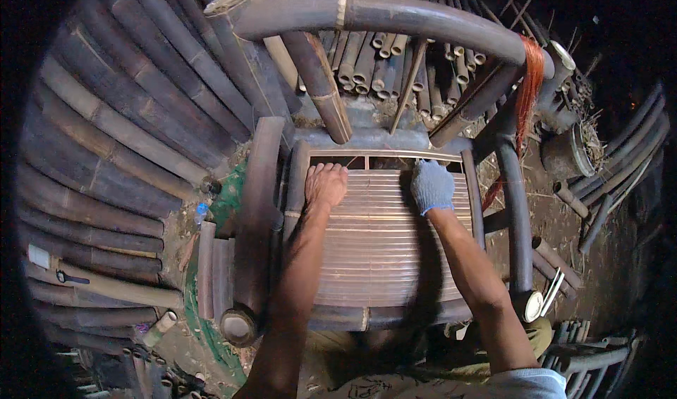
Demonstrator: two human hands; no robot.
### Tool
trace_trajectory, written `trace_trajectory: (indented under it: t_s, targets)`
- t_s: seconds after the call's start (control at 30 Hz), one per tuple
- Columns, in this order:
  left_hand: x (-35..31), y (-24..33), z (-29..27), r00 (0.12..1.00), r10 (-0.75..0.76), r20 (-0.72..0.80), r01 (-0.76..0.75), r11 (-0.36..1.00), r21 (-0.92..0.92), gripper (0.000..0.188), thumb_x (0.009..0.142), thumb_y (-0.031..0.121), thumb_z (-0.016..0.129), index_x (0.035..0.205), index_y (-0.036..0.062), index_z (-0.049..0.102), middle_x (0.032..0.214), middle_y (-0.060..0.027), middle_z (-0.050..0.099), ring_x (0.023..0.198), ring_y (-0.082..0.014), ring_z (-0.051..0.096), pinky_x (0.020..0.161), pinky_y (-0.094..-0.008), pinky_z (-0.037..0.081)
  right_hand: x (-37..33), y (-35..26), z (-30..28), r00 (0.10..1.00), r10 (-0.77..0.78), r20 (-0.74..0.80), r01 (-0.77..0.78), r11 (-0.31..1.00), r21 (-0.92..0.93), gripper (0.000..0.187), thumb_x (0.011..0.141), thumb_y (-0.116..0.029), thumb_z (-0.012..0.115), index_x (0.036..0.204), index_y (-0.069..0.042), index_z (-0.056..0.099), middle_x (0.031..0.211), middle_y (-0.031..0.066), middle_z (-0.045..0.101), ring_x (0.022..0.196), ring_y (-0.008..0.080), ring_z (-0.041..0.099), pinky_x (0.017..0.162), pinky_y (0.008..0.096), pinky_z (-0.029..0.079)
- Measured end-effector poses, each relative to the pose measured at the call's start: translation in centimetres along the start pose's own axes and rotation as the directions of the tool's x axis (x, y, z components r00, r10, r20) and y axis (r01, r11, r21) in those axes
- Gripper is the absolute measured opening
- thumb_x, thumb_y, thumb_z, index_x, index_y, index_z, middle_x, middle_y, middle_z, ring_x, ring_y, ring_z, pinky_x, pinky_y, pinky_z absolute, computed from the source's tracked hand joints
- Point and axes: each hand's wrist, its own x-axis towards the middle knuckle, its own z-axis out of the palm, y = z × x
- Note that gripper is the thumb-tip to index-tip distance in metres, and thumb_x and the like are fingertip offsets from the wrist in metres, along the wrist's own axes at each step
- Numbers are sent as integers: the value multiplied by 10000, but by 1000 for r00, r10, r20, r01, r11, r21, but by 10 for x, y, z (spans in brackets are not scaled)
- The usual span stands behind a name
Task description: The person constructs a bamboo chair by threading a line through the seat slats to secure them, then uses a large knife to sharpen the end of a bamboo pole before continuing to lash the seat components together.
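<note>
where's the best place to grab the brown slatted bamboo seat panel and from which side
Probably the far edge of the brown slatted bamboo panel, reached from the far side through the dark gap, which leaves finger room; its near edge appears to butt against a rounded dark bamboo rail.

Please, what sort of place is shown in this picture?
It looks like a bamboo workshop, perhaps one for furniture: thick bamboo poles fill the left side, cut bamboo tubes are piled at the far side, and a chair-like bamboo frame with a slatted panel stands in the middle.
</note>
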Motion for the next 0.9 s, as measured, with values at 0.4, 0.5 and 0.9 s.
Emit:
trace_trajectory:
  t_s: [0.4, 0.5, 0.9]
  targets:
    - [77, -9, 26, 739, 184, 648, -181, 981, -72, 421, 880, 237, 415, 1117, 16, 684, 1228, -242, 604, 1138, -387, 596, 968, -479, 466, 81, -94, 31, 889, -155, 431, 8, 947, 322, 242, 863, -228, 551, 900, -79, 739, 903, 156, 717, 851, 340, 697, 751, 487, 533]
    - [93, 23, 8, 672, 234, 702, -27, 956, -293, 449, 875, 263, 452, 1134, -45, 651, 1282, -233, 585, 1198, -363, 567, 992, -437, 454, 100, -50, 75, 827, -366, 426, 220, 909, 353, 240, 866, -226, 546, 902, -75, 729, 901, 158, 713, 856, 351, 690, 748, 485, 530]
    - [98, 14, 34, 716, 160, 680, 139, 921, -363, 332, 829, 257, 540, 984, 18, 711, 1078, -217, 681, 999, -361, 648, 884, -432, 488, 103, -35, 101, 650, -694, 309, 611, 719, 332, 231, 875, -220, 527, 910, -59, 688, 892, 166, 695, 876, 396, 661, 738, 476, 520]
